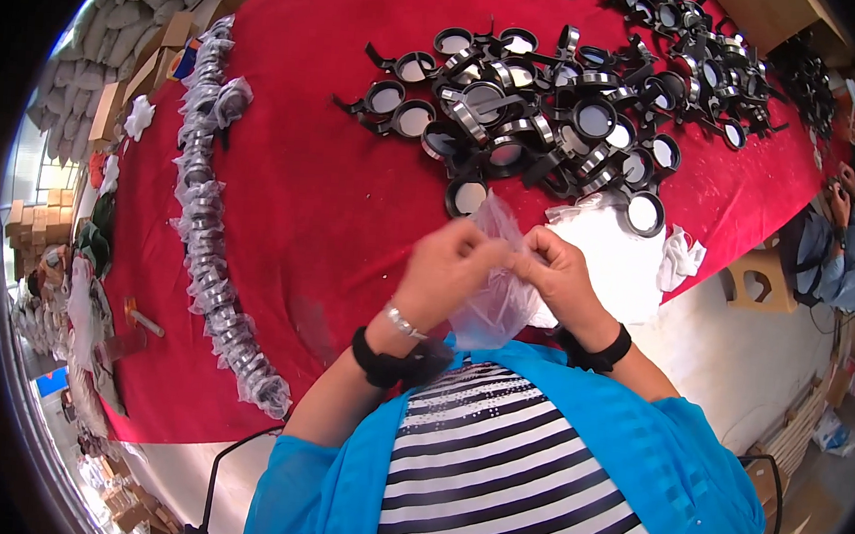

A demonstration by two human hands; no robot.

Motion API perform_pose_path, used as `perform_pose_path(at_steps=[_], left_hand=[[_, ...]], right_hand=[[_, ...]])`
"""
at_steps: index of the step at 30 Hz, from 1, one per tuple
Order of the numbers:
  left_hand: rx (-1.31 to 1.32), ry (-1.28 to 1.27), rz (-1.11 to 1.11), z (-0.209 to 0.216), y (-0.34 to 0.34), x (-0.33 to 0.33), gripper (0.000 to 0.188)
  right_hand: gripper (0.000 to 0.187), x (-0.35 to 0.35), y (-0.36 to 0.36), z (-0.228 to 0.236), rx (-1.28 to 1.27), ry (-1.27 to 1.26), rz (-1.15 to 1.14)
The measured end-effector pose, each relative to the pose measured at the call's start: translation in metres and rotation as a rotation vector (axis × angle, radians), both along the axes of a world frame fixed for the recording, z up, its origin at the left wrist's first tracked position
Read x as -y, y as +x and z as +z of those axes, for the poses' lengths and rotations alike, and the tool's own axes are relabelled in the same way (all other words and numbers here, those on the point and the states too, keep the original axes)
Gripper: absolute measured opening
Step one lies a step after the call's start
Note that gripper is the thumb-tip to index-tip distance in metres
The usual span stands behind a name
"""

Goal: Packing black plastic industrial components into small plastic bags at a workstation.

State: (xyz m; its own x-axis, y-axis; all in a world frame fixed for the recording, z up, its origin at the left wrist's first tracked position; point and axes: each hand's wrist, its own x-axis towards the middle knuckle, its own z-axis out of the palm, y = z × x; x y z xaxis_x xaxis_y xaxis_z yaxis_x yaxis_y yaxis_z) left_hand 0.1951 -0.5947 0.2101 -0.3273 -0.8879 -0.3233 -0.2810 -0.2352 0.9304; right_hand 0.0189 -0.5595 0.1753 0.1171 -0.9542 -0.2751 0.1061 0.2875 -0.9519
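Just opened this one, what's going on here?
A person pinches a clear plastic bag between the left hand and right hand, close to the body. Ahead, on a red cloth, lies a heap of black-rimmed round pieces. To the left, a row of plastic-wrapped pieces runs toward the near edge.

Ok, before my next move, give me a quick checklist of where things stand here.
1. Bag gripped: ok; the left hand and right hand both pinch the clear plastic bag.
2. Bag mouth open: cannot tell; the hands hide it.
3. Round pieces close by: ok; the pile of black-rimmed pieces lies just beyond the hands.
4. Wrapped row clear of the hands: ok; the row of wrapped pieces lies apart, to the left.
5. White material unobstructed: not ok; a round piece overlaps the white material in this view.
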Motion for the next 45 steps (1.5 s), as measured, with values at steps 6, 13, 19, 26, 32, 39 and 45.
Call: perform_pose_path(at_steps=[6,13,19,26,32,39,45], left_hand=[[-0.033,0.120,0.103,-0.042,0.000,-0.008,0.018],[-0.096,-0.032,0.058,-0.033,0.001,-0.005,0.015],[0.052,-0.285,0.009,-0.044,0.006,-0.003,0.011],[0.051,-0.234,-0.125,-0.027,-0.006,-0.004,0.020],[-0.011,-0.058,-0.089,-0.044,0.003,-0.008,0.017],[-0.074,-0.044,0.105,-0.042,0.008,-0.008,0.014],[0.130,-0.448,0.025,-0.055,0.002,-0.015,0.014]], right_hand=[[0.016,-0.002,0.005,-0.004,0.123,0.088,0.068],[0.027,-0.003,-0.014,-0.021,0.290,0.259,0.040],[0.022,0.005,-0.009,-0.006,-0.059,-0.143,-0.007],[0.014,0.009,-0.004,-0.007,0.207,0.160,0.075],[0.017,0.005,-0.002,-0.011,0.202,0.147,0.068],[0.027,0.005,0.004,-0.008,0.413,0.215,-0.095],[0.014,-0.009,-0.010,-0.026,-0.076,0.179,0.010]])
